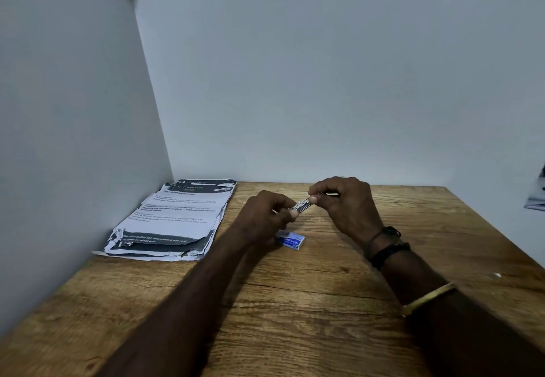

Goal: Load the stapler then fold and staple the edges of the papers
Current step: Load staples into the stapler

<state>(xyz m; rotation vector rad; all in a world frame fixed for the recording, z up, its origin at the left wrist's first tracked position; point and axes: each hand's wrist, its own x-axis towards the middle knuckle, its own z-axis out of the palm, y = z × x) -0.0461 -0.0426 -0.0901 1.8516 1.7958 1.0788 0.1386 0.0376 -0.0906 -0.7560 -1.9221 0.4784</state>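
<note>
Above the middle of the wooden table [295, 303], both my hands hold a small metal stapler [301, 206]. My left hand [265, 214] pinches its near end between thumb and fingers. My right hand [342, 202] grips its far end, with fingers curled over most of its body. Just below the hands lies a small blue staple box [290, 240] on the table. A stack of printed papers [174, 217] with torn, crumpled near edges lies at the back left, against the wall.
White walls close in the table at the left and the back. A dark-and-white object [538, 197] shows at the right edge of view. A tiny white scrap [497, 275] lies on the table at the right.
</note>
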